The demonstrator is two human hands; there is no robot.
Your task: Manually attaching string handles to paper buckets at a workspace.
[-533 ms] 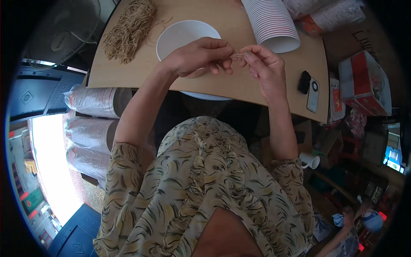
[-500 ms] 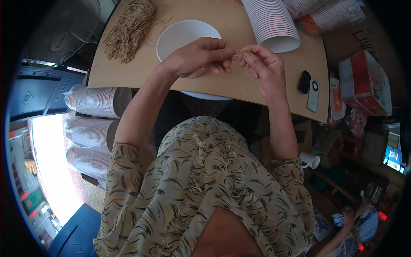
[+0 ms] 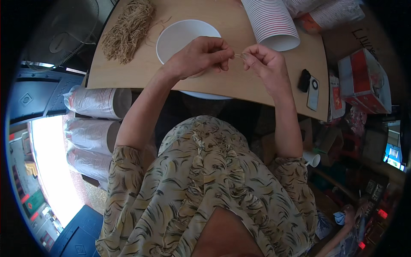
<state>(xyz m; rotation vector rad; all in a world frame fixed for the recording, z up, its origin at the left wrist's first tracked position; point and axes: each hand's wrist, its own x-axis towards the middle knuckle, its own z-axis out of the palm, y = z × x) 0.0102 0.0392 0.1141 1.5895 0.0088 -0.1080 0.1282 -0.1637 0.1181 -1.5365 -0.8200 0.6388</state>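
Note:
Above the near part of the table, my left hand (image 3: 201,55) and my right hand (image 3: 269,64) face each other in pinches. A thin tan strand (image 3: 239,55) runs taut across the small gap between their fingertips. Behind my left hand is a round white tub (image 3: 171,40), partly covered by that hand and wrist. Farther left lies a thick tangled bundle of similar tan strands (image 3: 128,32), with a few loose pieces beside it. What the strand is made of I cannot tell.
A nested stack of white paper tubs (image 3: 274,23) lies at the table's back right. A phone (image 3: 313,95) and a small black object (image 3: 304,80) rest near the right edge. Plastic-wrapped tub stacks (image 3: 92,103) stand left. A white mug (image 3: 314,160) and another person's arm (image 3: 342,233) show lower right.
My hands have drawn slightly apart, the right one moving a little to the right, so more of the strand shows between them. The other person's hand at lower right has shifted.

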